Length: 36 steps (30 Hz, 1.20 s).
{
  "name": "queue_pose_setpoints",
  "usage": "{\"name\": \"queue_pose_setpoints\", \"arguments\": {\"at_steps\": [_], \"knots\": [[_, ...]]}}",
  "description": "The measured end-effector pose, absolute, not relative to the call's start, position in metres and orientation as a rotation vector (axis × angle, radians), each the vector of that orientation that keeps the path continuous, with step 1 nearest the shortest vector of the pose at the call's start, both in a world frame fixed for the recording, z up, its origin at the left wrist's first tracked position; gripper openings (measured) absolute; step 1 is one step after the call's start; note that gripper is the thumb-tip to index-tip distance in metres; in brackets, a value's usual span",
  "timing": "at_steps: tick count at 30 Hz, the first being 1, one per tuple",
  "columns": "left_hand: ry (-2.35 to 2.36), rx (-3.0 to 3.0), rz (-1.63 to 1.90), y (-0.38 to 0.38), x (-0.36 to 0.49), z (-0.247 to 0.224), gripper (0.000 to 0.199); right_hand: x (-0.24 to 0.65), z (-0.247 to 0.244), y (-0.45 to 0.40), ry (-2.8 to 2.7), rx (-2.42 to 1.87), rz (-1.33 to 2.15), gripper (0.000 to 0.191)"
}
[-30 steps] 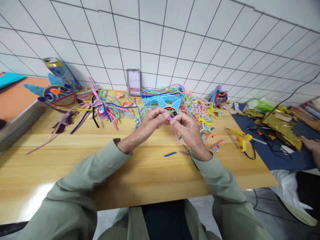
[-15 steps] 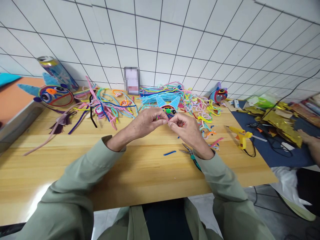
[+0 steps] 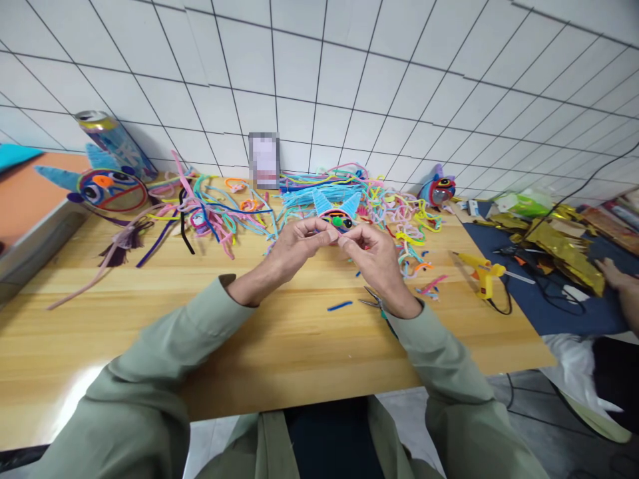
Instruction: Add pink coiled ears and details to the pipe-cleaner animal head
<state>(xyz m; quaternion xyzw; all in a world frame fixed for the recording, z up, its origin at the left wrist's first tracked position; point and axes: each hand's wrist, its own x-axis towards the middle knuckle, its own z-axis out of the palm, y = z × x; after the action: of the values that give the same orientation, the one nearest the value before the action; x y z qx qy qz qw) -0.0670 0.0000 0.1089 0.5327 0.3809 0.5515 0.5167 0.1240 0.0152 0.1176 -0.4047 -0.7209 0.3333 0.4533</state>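
Over the middle of the wooden table [image 3: 279, 346], my left hand [image 3: 302, 245] and my right hand [image 3: 372, 256] meet with pinched fingertips. What they pinch is too small and hidden to make out. Just behind them is a mask-like piece [image 3: 337, 218] with light blue pointed ears, a green nose and a dark eye, its lower part covered by my fingers. A short blue stem [image 3: 340, 306] lies nearer to me. Beside it, pliers [image 3: 372, 299] lie partly under my right wrist.
Piles of coloured pipe cleaners [image 3: 214, 206] lie along the wall. An eared piece [image 3: 112, 189] and a can [image 3: 114, 143] stand left, a phone [image 3: 264, 159] behind. At right are a yellow glue gun [image 3: 483, 273], gold foil [image 3: 564, 246] and another person's hand [image 3: 616, 276].
My left hand has turned slightly and its fingers have spread a little over the pinch. Both forearms have drawn slightly inward, and my right sleeve covers more of the pliers' handles.
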Motion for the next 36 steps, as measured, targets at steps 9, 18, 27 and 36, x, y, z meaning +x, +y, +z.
{"name": "queue_pose_setpoints", "arguments": {"at_steps": [9, 18, 27, 36], "knots": [[0.812, 0.814, 1.419, -0.012, -0.041, 0.096, 0.039, 0.117, 0.116, 0.01, -1.749, -1.032, 0.824, 0.022], [0.781, 0.931, 1.343, -0.006, -0.048, 0.098, 0.041, 0.125, 0.116, 0.018, -1.689, -1.015, 0.938, 0.026], [0.941, 1.597, 1.231, 0.009, -0.077, 0.11, 0.025, 0.132, 0.12, 0.023, -1.827, -1.028, 0.863, 0.019], [0.911, 1.366, 1.33, 0.004, -0.07, 0.107, 0.032, 0.13, 0.119, 0.022, -1.755, -1.013, 0.923, 0.02]]}}
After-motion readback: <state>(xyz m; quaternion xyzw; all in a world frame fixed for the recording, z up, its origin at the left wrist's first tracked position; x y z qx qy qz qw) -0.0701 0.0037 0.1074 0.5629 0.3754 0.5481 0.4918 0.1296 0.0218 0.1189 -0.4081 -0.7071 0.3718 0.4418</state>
